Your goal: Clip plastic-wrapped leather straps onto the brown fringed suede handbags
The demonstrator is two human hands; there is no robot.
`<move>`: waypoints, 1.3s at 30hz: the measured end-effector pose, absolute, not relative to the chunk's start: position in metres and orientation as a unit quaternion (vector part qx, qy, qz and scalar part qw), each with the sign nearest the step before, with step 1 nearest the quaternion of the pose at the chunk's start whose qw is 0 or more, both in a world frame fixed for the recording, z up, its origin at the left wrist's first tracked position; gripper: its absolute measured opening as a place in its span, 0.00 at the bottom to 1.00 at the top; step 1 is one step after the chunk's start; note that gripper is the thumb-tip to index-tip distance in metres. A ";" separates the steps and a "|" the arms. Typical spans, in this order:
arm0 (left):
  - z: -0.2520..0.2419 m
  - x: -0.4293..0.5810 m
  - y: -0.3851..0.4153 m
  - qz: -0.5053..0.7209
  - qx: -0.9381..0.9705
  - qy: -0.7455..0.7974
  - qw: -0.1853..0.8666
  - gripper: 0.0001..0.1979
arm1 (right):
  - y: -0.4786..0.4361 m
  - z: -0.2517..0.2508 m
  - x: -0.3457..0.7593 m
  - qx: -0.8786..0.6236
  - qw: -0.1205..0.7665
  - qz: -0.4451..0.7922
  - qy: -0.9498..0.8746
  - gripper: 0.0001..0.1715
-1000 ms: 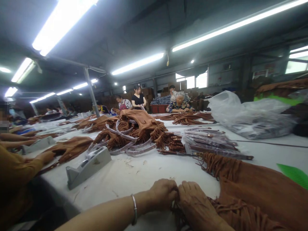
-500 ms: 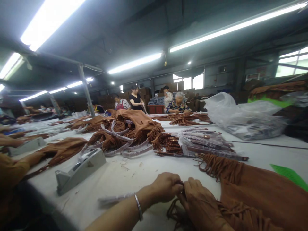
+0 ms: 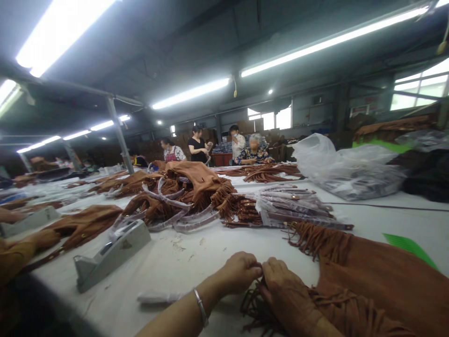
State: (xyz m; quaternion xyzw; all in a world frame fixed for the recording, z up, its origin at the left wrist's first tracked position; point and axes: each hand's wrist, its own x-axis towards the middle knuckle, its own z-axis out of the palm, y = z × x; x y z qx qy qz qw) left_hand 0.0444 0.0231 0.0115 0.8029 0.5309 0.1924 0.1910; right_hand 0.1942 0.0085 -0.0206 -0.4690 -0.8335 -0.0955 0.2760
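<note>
Closed in a small pinch, the left hand (image 3: 238, 274) and right hand (image 3: 286, 292) hold strands of suede fringe (image 3: 256, 304), which seem to need a steady hold.

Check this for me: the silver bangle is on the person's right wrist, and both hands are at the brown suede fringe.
Not quite: the head view shows the silver bangle on the left wrist, not the right. The rest is right: the left hand and right hand are both at the brown suede fringe.
</note>
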 end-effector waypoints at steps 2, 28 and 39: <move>0.007 0.041 0.026 0.209 0.801 0.516 0.222 0.12 | 0.007 -0.018 0.194 -0.466 0.270 -0.077 -0.839 0.10; 0.008 0.029 0.016 0.265 0.661 0.480 0.513 0.17 | 0.009 -0.005 0.198 -0.443 0.154 -0.051 -0.882 0.15; 0.031 0.019 0.033 0.148 0.747 0.482 0.432 0.14 | 0.009 -0.006 0.195 -0.404 0.130 -0.068 -0.903 0.16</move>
